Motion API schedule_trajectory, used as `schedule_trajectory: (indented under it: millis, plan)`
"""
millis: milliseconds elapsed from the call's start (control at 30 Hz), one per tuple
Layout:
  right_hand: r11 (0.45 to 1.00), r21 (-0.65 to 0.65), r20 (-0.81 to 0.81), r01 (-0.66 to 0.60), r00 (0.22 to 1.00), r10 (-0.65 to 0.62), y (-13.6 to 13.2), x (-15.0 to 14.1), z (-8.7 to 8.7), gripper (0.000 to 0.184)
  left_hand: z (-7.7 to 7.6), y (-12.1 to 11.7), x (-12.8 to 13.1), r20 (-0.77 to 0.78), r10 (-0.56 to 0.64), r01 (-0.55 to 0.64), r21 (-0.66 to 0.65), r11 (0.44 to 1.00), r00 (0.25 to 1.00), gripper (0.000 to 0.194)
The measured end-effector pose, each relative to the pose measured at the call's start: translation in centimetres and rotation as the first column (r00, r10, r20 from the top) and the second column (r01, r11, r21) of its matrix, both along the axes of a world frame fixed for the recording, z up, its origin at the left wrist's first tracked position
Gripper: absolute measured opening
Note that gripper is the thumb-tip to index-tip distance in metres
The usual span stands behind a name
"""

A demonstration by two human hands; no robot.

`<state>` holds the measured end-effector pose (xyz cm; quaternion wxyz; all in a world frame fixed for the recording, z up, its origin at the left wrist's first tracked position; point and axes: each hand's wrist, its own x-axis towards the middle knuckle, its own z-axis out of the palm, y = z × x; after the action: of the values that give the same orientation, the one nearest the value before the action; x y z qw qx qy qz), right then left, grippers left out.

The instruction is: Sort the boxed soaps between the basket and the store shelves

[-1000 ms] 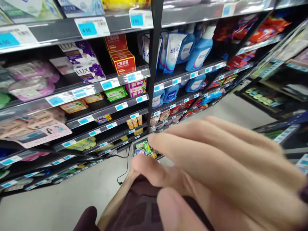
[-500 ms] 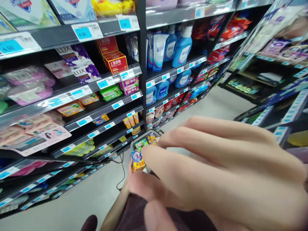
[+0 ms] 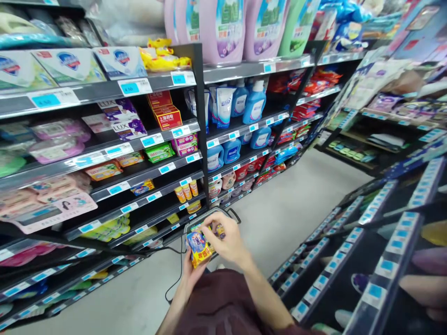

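My left hand [image 3: 193,273] grips a blue and yellow OMO soap pack [image 3: 199,249] from its left and lower side, low in front of my body. Close by the pack's upper right side is my right hand [image 3: 226,236], its fingers curled and thumb bent inward; what they hold, if anything, is hidden. Just beyond both hands stands a grey shopping basket [image 3: 186,229], partly covered by them. Small colourful packs [image 3: 220,231] lie inside it.
Shelves with soap boxes [image 3: 129,129], blue detergent bottles [image 3: 254,103] and large purple jugs [image 3: 222,32] line the left. A tilted rack [image 3: 384,267] runs along the right. Between them is grey floor [image 3: 275,218], and a black cable [image 3: 173,284] hangs by the basket.
My right hand has dropped from close before the camera down beside the soap pack, its fingers now curled. My left hand still holds the pack. The view has tilted up slightly.
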<state>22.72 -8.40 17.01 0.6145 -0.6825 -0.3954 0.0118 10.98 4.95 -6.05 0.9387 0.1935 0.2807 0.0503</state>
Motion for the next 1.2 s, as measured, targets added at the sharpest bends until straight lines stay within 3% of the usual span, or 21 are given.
schedule_trajectory:
  millis: [67, 133, 200, 267, 333, 467, 633, 767, 867, 967, 1200]
  plan:
    - [0.995, -0.063, -0.114, 0.073, 0.990, -0.080, 0.9, 0.2, -5.2, 0.023, -0.2, -0.1, 0.7, 0.015, 0.058, -0.059, 0.018, 0.998, 0.998, 0.080]
    - [0.991, -0.121, -0.224, -0.053, 0.974, 0.025, 0.9, -0.5, -9.4, 0.052, 0.2, 0.0, 1.2, 0.025, 0.098, -0.099, 0.048, 0.994, 0.995, 0.084]
    - [0.978, -0.142, -0.307, -0.152, 0.946, 0.103, 0.3, -1.4, -12.0, 0.075, 1.2, 0.0, 1.8, 0.036, 0.127, -0.130, 0.093, 0.987, 0.991, 0.081]
    - [0.977, -0.143, -0.344, -0.161, 0.933, 0.103, -0.4, -2.3, -13.1, 0.094, 2.5, -0.3, 2.4, 0.047, 0.143, -0.149, 0.146, 0.978, 0.989, 0.072]
    - [0.987, -0.122, -0.371, -0.100, 0.927, 0.048, -0.7, -2.9, -13.4, 0.103, 3.9, -1.0, 3.2, 0.067, 0.125, -0.136, 0.199, 0.970, 0.990, 0.062]
    - [0.998, 0.009, -0.496, 0.062, 0.867, -0.050, -1.1, -2.8, -14.0, 0.097, 6.7, -3.4, 4.1, 0.103, 0.091, -0.117, 0.287, 0.951, 0.991, 0.055]
    - [0.977, 0.193, -0.597, 0.089, 0.801, 0.045, -1.9, -2.6, -14.6, 0.097, 9.4, -5.4, 3.4, 0.129, 0.077, -0.123, 0.399, 0.909, 0.989, 0.065]
    - [0.952, 0.299, -0.616, 0.071, 0.776, 0.135, -1.6, -2.8, -14.0, 0.092, 10.1, -5.2, 2.4, 0.120, 0.134, -0.176, 0.506, 0.844, 0.984, 0.069]
    - [0.940, 0.339, -0.608, 0.045, 0.773, 0.182, -1.2, -2.7, -13.8, 0.078, 10.0, -4.9, 1.9, 0.099, 0.187, -0.210, 0.566, 0.798, 0.977, 0.078]
    - [0.945, 0.318, -0.621, 0.072, 0.770, 0.151, -1.1, -2.7, -13.9, 0.070, 10.2, -5.0, 1.8, 0.123, 0.208, -0.239, 0.604, 0.760, 0.970, 0.081]
    - [0.942, 0.304, -0.637, 0.142, 0.766, 0.091, -1.7, -2.6, -13.8, 0.070, 11.9, -5.9, 2.5, 0.162, 0.189, -0.249, 0.642, 0.725, 0.969, 0.083]
